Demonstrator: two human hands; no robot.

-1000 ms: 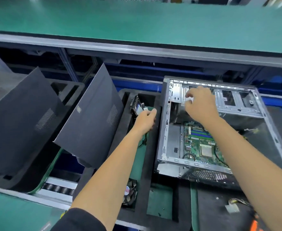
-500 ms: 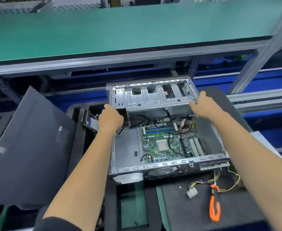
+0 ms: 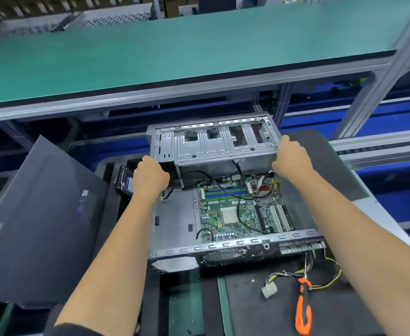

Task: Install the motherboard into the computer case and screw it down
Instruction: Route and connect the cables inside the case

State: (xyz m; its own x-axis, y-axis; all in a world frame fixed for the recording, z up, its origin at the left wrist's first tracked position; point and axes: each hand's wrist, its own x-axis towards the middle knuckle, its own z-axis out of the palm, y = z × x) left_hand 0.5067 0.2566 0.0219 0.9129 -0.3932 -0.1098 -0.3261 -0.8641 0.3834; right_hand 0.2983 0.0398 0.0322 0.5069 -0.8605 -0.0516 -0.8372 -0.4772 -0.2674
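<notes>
Head view, case: the open computer case (image 3: 174,221) is lying on its side on a dark foam pad (image 3: 267,309), its open face turned up, with the silver drive cage (image 3: 213,144) sitting at the far end.
Head view, motherboard: the green motherboard (image 3: 237,209) is lying flat inside the case, on the right part of its floor, with black cables (image 3: 241,190) crossing over it and a square silver processor (image 3: 229,215) showing near its middle.
Head view, left grip: the left hand (image 3: 150,177) is curling its fingers round the left near corner of the drive cage and gripping it.
Head view, right grip: the right hand (image 3: 291,158) is gripping the right end of the drive cage, fingers wrapped over its edge.
Head view, tools: an orange-handled screwdriver (image 3: 303,309) is lying on the foam pad near the front of the case, beside a white connector (image 3: 269,291) on yellow and black wires.
Head view, surroundings: a dark side panel (image 3: 41,226) is leaning to the left of the case, a hard drive (image 3: 125,181) is standing just beside the left hand, and a green desk (image 3: 174,49) is stretching across the far side.
</notes>
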